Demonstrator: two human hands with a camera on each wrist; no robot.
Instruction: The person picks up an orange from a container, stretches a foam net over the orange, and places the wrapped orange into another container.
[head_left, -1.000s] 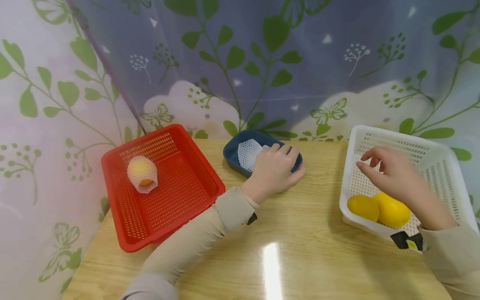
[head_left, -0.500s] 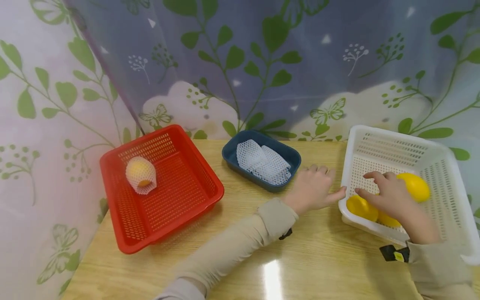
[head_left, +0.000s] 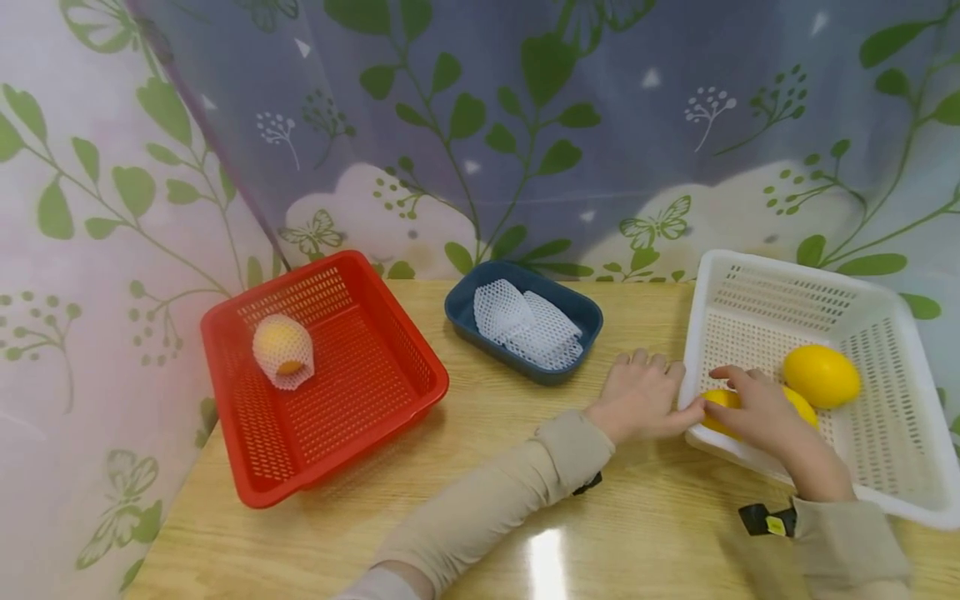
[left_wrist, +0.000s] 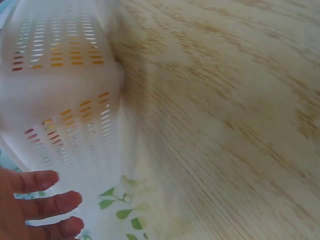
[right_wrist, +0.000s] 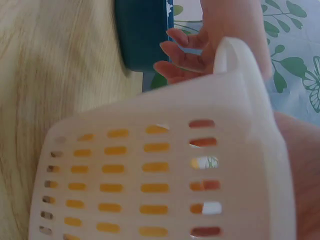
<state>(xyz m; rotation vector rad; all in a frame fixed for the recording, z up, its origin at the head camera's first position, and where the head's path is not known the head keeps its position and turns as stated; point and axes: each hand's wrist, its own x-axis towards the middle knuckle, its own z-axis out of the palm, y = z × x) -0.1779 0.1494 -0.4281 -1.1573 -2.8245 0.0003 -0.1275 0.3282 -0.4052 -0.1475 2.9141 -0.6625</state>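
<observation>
In the head view, the white basket (head_left: 696, 329) on the right holds several yellow lemons. My right hand (head_left: 765, 421) reaches down into its near left corner, thumb and index finger round a lemon (head_left: 722, 397). Part of a second lemon (head_left: 802, 407) shows beside that hand; a third lemon (head_left: 822, 377) lies farther right. My left hand (head_left: 645, 398) is at the basket's left rim, its thumb at the edge and its fingers extended outside. It holds nothing. In the right wrist view, the basket wall (right_wrist: 240, 150) hides most of my right hand, and yellow shows through its slots.
A red basket (head_left: 438, 375) on the left contains a yellow fruit in a white foam net (head_left: 283, 352). Between the baskets stands a dark blue tray (head_left: 461, 321) with white foam net sleeves (head_left: 536, 325). A patterned curtain (head_left: 450, 125) hangs behind the wooden table (head_left: 480, 433).
My left hand has left the blue tray and moved right to the white basket's rim. My right hand has moved a lemon aside and lowered onto the one in the near left corner.
</observation>
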